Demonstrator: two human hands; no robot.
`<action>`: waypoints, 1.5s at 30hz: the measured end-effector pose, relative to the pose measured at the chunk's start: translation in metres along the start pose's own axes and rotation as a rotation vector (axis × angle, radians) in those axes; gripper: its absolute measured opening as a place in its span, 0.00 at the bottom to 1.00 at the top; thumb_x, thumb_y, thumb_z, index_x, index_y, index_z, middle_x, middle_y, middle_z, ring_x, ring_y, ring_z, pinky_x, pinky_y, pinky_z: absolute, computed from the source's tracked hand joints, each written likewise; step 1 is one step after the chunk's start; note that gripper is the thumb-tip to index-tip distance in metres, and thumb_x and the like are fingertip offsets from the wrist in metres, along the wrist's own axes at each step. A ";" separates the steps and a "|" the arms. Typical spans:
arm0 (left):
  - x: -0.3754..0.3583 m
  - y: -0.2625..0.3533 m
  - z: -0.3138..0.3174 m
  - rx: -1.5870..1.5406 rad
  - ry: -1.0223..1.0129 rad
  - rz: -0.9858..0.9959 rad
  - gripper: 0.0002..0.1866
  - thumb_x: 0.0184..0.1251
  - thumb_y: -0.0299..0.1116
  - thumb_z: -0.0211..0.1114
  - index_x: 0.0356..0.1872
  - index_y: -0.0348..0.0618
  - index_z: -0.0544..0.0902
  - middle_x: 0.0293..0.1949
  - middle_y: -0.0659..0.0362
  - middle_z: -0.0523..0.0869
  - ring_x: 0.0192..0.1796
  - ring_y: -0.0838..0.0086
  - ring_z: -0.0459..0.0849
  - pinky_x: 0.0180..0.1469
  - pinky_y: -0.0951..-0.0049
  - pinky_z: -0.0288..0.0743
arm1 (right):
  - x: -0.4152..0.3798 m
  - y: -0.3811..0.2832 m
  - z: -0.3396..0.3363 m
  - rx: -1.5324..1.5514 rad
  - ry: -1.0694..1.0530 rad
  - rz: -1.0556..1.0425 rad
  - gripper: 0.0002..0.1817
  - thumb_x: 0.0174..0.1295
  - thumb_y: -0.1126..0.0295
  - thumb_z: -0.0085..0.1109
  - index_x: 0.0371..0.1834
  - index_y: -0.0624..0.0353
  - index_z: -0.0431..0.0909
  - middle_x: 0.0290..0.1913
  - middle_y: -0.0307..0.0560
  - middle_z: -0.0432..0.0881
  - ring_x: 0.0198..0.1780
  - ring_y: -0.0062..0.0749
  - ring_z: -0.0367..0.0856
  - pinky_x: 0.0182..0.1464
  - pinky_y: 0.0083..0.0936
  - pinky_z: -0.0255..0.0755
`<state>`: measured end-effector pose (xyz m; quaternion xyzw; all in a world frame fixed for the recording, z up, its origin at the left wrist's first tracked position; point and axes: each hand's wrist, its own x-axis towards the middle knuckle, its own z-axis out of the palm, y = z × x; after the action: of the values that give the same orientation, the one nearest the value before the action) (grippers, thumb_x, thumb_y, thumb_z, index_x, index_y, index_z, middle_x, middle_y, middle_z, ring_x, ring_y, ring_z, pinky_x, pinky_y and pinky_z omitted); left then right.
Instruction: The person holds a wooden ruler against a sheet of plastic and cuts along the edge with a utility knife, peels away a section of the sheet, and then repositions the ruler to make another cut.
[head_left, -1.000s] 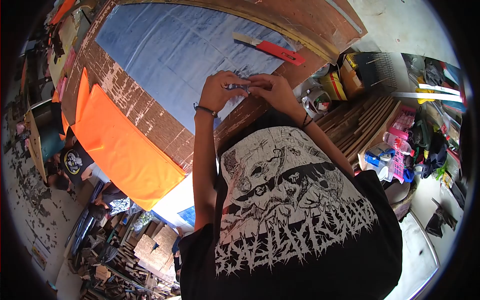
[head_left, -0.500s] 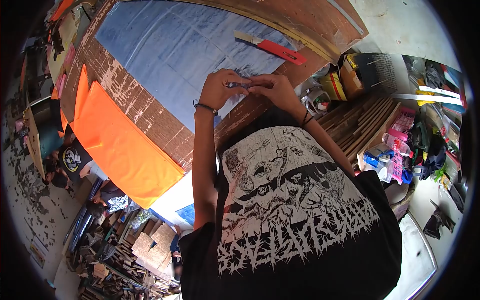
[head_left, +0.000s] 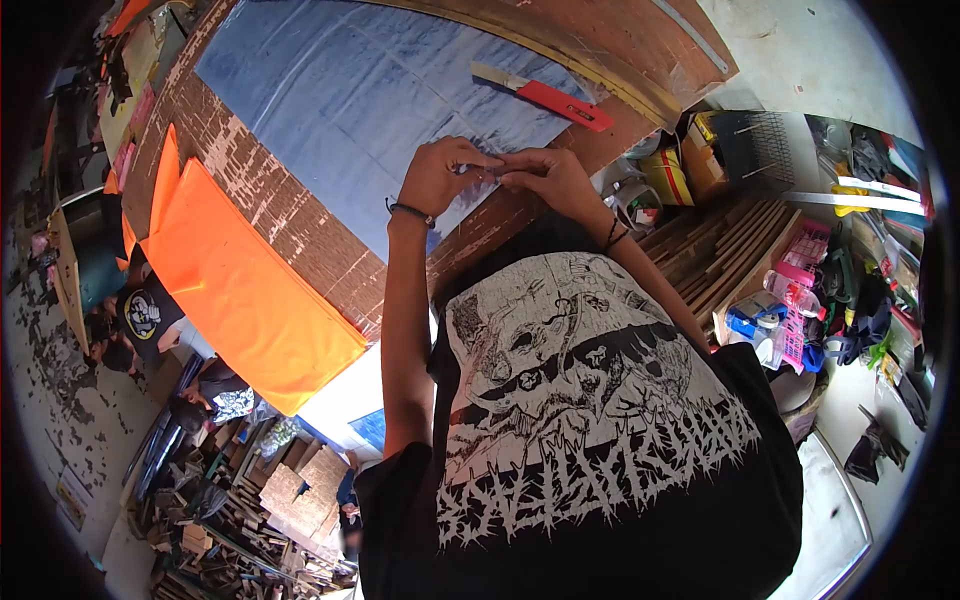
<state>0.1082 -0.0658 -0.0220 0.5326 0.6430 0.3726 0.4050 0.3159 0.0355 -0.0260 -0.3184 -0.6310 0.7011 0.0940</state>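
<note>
Head view: the left hand (head_left: pixel 437 182) and right hand (head_left: pixel 556 184) meet over the near edge of the desk (head_left: pixel 300 225), the fingers of both pinched on a small item (head_left: pixel 489 170), too small to identify. From the hands, a blue-grey sheet (head_left: pixel 350 95) spreads toward ten o'clock on the desk, and a red-handled tool (head_left: pixel 550 99) lies at one o'clock, partly on the sheet. Orange material (head_left: pixel 245 285) drapes over the desk's edge at eight o'clock; wooden strips (head_left: pixel 725 250) sit between three and four o'clock, off the desk.
</note>
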 end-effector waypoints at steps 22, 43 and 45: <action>-0.002 0.009 -0.001 0.061 -0.011 0.049 0.18 0.48 0.32 0.83 0.44 0.53 0.93 0.34 0.65 0.87 0.36 0.73 0.80 0.39 0.72 0.73 | 0.001 -0.002 -0.005 0.043 -0.056 0.005 0.19 0.64 0.75 0.69 0.59 0.66 0.84 0.50 0.48 0.91 0.49 0.25 0.88 0.55 0.24 0.81; -0.006 0.014 0.001 0.146 0.006 0.087 0.19 0.49 0.34 0.83 0.45 0.51 0.91 0.35 0.63 0.84 0.37 0.72 0.79 0.39 0.71 0.75 | 0.003 0.004 -0.003 0.099 -0.040 -0.009 0.19 0.66 0.74 0.68 0.58 0.69 0.82 0.46 0.51 0.91 0.45 0.27 0.90 0.48 0.24 0.84; -0.003 0.011 0.002 0.134 -0.001 0.089 0.19 0.48 0.34 0.84 0.45 0.51 0.91 0.35 0.64 0.84 0.38 0.71 0.79 0.40 0.71 0.74 | 0.003 0.004 -0.004 0.065 -0.032 -0.014 0.18 0.67 0.74 0.67 0.58 0.69 0.82 0.45 0.50 0.91 0.44 0.27 0.89 0.47 0.23 0.83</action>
<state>0.1145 -0.0674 -0.0119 0.5868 0.6420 0.3463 0.3516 0.3173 0.0395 -0.0307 -0.2994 -0.6115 0.7257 0.0992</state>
